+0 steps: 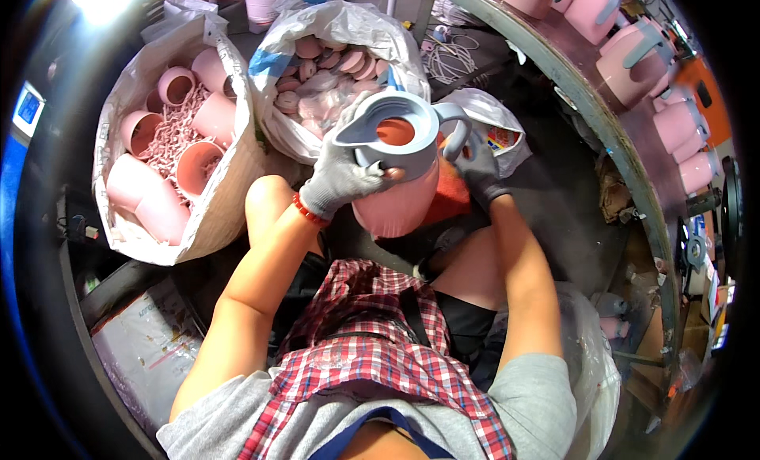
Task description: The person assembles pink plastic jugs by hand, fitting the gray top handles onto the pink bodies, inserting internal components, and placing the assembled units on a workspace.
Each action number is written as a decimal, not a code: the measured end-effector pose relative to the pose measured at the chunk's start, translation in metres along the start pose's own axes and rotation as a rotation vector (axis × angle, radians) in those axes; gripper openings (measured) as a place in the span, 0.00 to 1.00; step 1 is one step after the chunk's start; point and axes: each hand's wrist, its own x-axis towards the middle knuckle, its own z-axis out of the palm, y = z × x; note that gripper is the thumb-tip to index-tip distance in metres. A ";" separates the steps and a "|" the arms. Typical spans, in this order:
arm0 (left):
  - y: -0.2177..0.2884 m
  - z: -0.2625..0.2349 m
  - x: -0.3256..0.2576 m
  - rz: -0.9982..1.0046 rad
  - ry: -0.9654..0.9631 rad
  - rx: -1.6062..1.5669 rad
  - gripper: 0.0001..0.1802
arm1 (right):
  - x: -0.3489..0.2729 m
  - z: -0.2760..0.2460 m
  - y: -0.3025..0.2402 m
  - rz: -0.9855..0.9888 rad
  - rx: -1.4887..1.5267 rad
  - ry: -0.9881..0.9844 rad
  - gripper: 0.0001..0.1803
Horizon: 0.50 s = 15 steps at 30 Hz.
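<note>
Pink pitcher (400,203) is my landmark on this feed: it stands between my two grips, mouth up toward the head camera, spout pointing left. My left grip (342,177) is wrapped round the grey-blue collar (408,157) below the spout, its thumb on the near side; I judge that this steadies the upper part while leaving the mouth uncovered. My right grip (480,165) is at the handle (463,130), on the pitcher's right — its fingers are partly hidden, so I cannot tell whether they pinch it or only touch.

To the pitcher's left, a white sack (237,195) gapes open, holding pink cylinders (215,118) bedded in crinkled pink shreds (170,143), which I suppose cushion them. Just beyond the pitcher and leftward, a second sack (396,28) holds loose pink discs (352,60), its mouth wide, probably for easy reach. Beyond and right of the pitcher sits a small white bag (469,104) with a colourful packet (500,137) in it. Farther right, the desk (571,48) carries more pink pitchers (633,64) — grouped, I'd guess, to stay together.
</note>
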 end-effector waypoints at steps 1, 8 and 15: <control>-0.011 0.013 0.006 -0.062 -0.037 -0.116 0.53 | 0.008 -0.014 0.032 -0.095 0.202 0.123 0.35; -0.049 0.030 0.003 -0.111 -0.085 -0.219 0.59 | -0.012 -0.137 -0.160 -0.603 0.331 0.315 0.28; -0.032 0.018 -0.007 -0.146 -0.204 -0.311 0.66 | -0.037 -0.042 -0.208 -0.799 -0.484 0.205 0.36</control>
